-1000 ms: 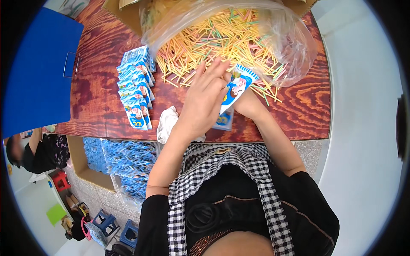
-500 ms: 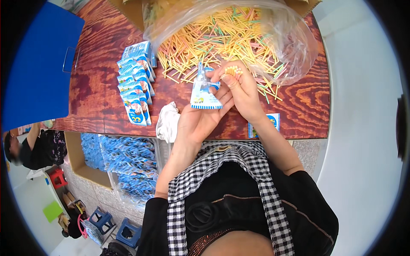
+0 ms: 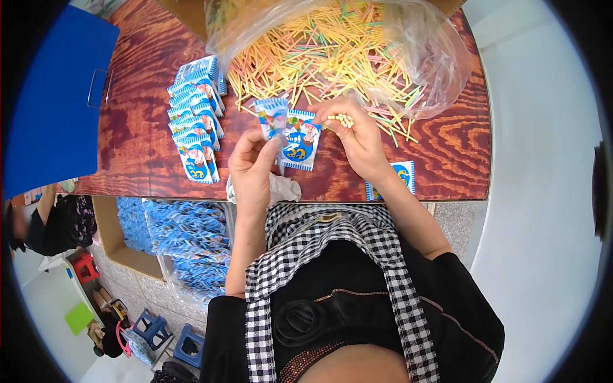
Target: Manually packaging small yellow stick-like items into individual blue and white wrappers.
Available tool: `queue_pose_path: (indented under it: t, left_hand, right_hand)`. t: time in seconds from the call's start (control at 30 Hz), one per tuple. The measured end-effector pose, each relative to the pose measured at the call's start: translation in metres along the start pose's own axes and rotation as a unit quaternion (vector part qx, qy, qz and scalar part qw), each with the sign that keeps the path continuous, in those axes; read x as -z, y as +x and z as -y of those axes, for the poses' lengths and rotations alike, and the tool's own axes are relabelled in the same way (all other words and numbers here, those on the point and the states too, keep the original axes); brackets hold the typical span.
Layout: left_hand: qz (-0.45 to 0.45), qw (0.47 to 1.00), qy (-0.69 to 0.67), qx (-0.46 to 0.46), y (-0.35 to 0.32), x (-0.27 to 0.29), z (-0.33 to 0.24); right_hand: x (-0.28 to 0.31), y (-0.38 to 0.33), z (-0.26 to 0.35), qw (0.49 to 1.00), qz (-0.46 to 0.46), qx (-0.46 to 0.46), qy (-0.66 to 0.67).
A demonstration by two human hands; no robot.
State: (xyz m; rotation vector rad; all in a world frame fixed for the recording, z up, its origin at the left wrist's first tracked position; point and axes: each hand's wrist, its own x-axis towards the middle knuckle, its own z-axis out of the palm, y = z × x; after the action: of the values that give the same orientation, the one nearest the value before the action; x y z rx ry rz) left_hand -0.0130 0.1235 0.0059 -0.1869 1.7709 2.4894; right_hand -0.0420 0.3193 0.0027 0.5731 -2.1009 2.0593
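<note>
My left hand (image 3: 250, 167) is closed, pinching a small blue-and-white striped packet (image 3: 273, 116) between thumb and fingers. Just right of it, a second packet (image 3: 300, 142) shows its blue printed front, its edge partly behind the first. My right hand (image 3: 359, 137) is curled around a bundle of thin pale-yellow sticks (image 3: 341, 120), whose ends show at the top of the fist. Its fingertips are at the upper right corner of the second packet; whether they grip it I cannot tell. A white cloth (image 3: 281, 189) lies partly beneath my left wrist.
Loose coloured sticks (image 3: 319, 54) spill from a clear plastic bag (image 3: 440, 76) at the back. Overlapping packets (image 3: 195, 121) line the left; another packet (image 3: 399, 179) lies under my right forearm. Below the table edge stands a carton (image 3: 121, 252) of blue packets. A person (image 3: 54, 220) is at far left.
My left hand has turned over and shifted left, with its packet now tilted up. The second packet now shows its front. My right hand, with the sticks, has drawn slightly away from my left.
</note>
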Motion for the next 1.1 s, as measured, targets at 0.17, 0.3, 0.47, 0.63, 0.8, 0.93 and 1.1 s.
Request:
queue_pose_path:
  t: [0.17,0.3,0.47,0.63,0.8,0.93,1.1]
  left_hand:
    - [-0.036,0.995,0.017,-0.087,-0.002,0.002,-0.006]
    - [-0.042,0.993,0.050,-0.094,-0.006,0.009,-0.006]
    - [-0.034,0.960,0.209,-0.184,-0.003,0.010,-0.009]
    - [-0.045,0.952,0.240,-0.184,-0.002,0.013,-0.009]
    - [-0.059,0.954,0.229,-0.183,0.000,0.018,-0.005]
    - [-0.052,0.960,0.209,-0.178,0.000,0.017,-0.003]
    - [-0.048,0.963,0.206,-0.167,-0.001,0.014,-0.003]
  right_hand:
    - [-0.003,-0.003,0.006,1.000,0.011,0.009,0.005]
    - [-0.004,-0.004,0.009,1.000,0.013,0.005,0.013]
    - [-0.004,-0.005,0.011,1.000,0.019,0.011,0.003]
    - [-0.006,-0.005,0.011,1.000,0.020,0.011,0.014]
    - [-0.004,-0.005,0.012,0.999,0.019,0.021,0.015]
    - [-0.004,-0.005,0.012,1.000,0.020,0.015,0.017]
    - [-0.003,-0.005,0.010,0.999,0.019,0.023,0.012]
